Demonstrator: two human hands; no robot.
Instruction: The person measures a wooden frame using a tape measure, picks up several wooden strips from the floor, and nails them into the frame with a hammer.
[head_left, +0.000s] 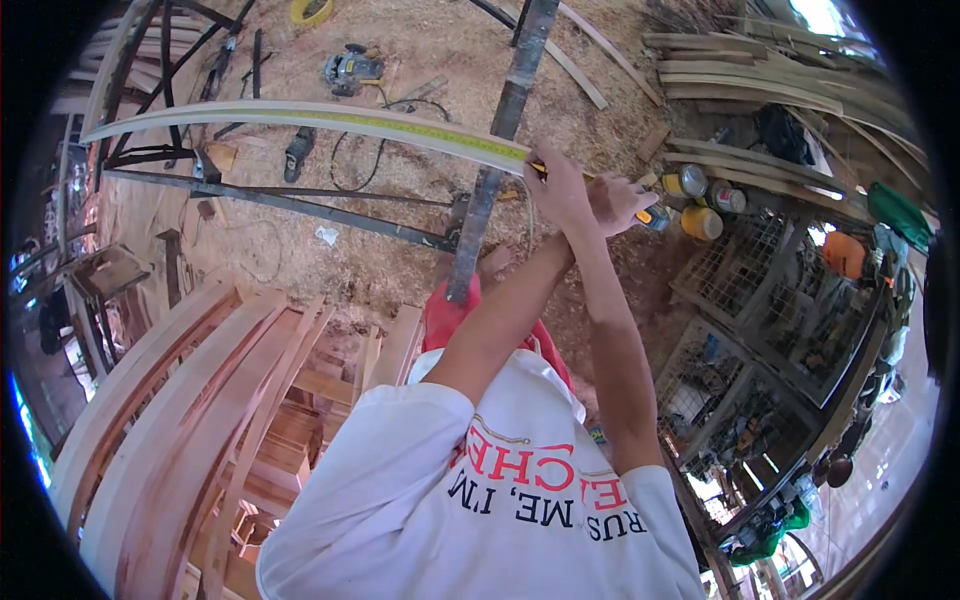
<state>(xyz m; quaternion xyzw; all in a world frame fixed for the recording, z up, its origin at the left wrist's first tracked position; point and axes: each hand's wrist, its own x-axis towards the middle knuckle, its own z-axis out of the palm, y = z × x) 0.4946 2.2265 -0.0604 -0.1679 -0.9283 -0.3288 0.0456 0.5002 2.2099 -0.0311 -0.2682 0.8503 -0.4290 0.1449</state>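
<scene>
A long pale wooden strip lies across a dark metal frame, with a yellow tape measure blade stretched along it. My forearms cross, the right one over the left. My right hand is closed at the strip's right end, pinching a thin yellow and black pencil near the blade. Just beyond, my left hand is closed around the tape measure case, partly hidden by its fingers. How the fingers under my right hand sit is hidden.
The dark metal frame stands before my legs. A router, another power tool and a cord lie on the sawdust-covered floor. Curved boards stand at the lower left. Cans, stacked planks and a wire-mesh rack are at right.
</scene>
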